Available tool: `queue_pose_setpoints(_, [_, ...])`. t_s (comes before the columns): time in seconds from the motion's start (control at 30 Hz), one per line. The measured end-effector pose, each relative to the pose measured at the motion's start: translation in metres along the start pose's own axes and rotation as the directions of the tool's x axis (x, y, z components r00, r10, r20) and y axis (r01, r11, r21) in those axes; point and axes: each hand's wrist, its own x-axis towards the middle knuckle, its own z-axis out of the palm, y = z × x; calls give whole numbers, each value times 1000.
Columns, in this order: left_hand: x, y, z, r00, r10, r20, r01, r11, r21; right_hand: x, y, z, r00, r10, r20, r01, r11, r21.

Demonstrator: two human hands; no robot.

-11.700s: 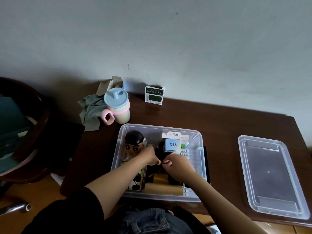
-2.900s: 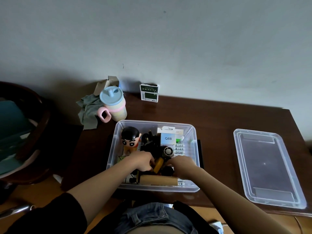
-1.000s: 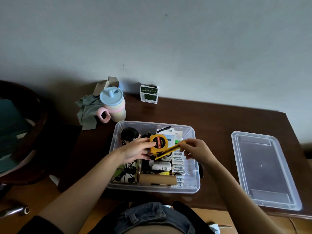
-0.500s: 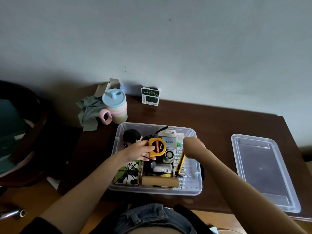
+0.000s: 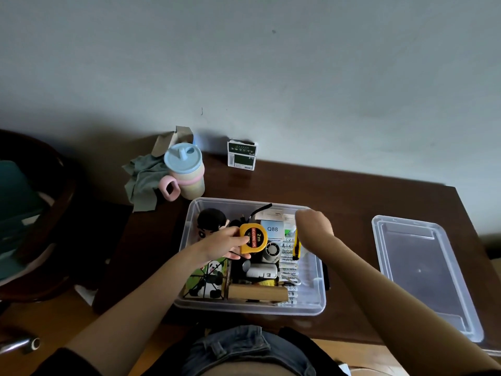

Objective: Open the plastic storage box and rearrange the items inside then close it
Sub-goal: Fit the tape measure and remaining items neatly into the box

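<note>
The clear plastic storage box point(image 5: 320, 297) stands open on the dark wooden table, and its lid point(image 5: 423, 272) lies flat to the right. My left hand point(image 5: 219, 246) grips a yellow 2m tape measure point(image 5: 254, 238) above the box's middle. My right hand point(image 5: 314, 223) is at the box's far right, knuckles up, holding the top of a yellow utility knife point(image 5: 297, 248) that points down into the box. Inside are a black-haired doll point(image 5: 211, 219), a Q88 box point(image 5: 272, 229), a small fan point(image 5: 272, 251), a wooden block point(image 5: 257, 292) and a panda card point(image 5: 208, 279).
A blue-lidded cup with a pink handle point(image 5: 184, 172) stands behind the box's left corner, beside a grey cloth point(image 5: 143, 183). A small green box point(image 5: 242, 155) leans against the wall. A dark wooden chair point(image 5: 40, 213) stands left of the table.
My right hand has moved with the yellow knife to the box's far right side and turned it downward. My left hand keeps the tape measure raised, almost still.
</note>
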Motion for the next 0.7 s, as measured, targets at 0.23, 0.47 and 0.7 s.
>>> queue_pose_setpoints(0.23, [0, 4, 3, 1000, -7, 30, 6, 999, 35, 11, 1, -3, 990, -71, 123, 85, 991, -108])
queue_pose_setpoints(0.47, [-1, 5, 6, 999, -16, 30, 14, 998, 61, 10, -6, 4, 901, -193, 388, 312, 910, -274])
queue_pose_setpoints(0.7, [-1, 4, 9, 1000, -4, 19, 2, 996, 85, 1, -12, 20, 980, -181, 81, 196, 941, -276])
